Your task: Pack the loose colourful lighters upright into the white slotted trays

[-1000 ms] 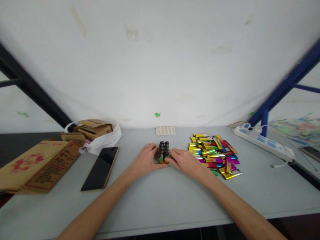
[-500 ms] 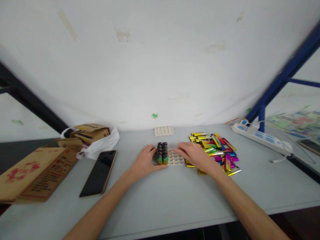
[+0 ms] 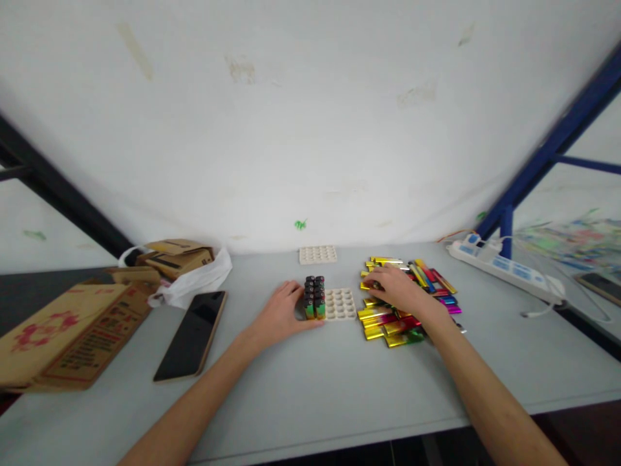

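A cream tray with round holes lies on the grey table. Several lighters stand upright in its left columns, black tops up. My left hand rests against the tray's left side, fingers curled round the standing lighters. My right hand lies on top of a pile of shiny coloured lighters to the right of the tray, its fingers bent down onto the pile; whether they pinch one is hidden.
A second cream tray lies by the wall. A black phone and cardboard boxes sit at the left, with a white bag. A white power strip runs along the right. The table's front edge is near.
My right hand left the tray and moved right onto the pile of lighters, which shifted a little. The tray's empty holes now show. My left hand stayed put.
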`<state>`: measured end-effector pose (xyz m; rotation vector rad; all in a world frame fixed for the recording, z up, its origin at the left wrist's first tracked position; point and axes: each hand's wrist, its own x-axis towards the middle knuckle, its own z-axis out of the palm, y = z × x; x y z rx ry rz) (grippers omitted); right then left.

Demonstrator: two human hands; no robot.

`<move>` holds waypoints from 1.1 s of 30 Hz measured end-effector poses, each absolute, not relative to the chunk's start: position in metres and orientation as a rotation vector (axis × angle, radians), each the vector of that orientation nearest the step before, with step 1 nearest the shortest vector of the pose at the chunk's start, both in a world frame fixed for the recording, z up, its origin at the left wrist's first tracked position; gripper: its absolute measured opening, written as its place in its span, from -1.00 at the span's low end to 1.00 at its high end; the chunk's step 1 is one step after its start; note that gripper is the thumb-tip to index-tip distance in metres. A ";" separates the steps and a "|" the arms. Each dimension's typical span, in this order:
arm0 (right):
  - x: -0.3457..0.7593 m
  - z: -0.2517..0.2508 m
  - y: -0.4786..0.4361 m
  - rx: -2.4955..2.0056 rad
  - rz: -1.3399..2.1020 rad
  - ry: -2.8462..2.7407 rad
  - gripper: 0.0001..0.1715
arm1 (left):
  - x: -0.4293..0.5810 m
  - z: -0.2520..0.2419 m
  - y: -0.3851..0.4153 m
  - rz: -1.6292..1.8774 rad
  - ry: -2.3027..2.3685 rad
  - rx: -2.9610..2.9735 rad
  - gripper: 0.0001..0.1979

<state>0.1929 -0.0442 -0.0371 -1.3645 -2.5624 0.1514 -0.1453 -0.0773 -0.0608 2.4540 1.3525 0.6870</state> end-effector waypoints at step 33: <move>0.140 -0.035 -0.067 -1.011 1.577 -1.194 -0.43 | -0.156 -0.054 -0.072 0.644 1.224 2.427 -0.47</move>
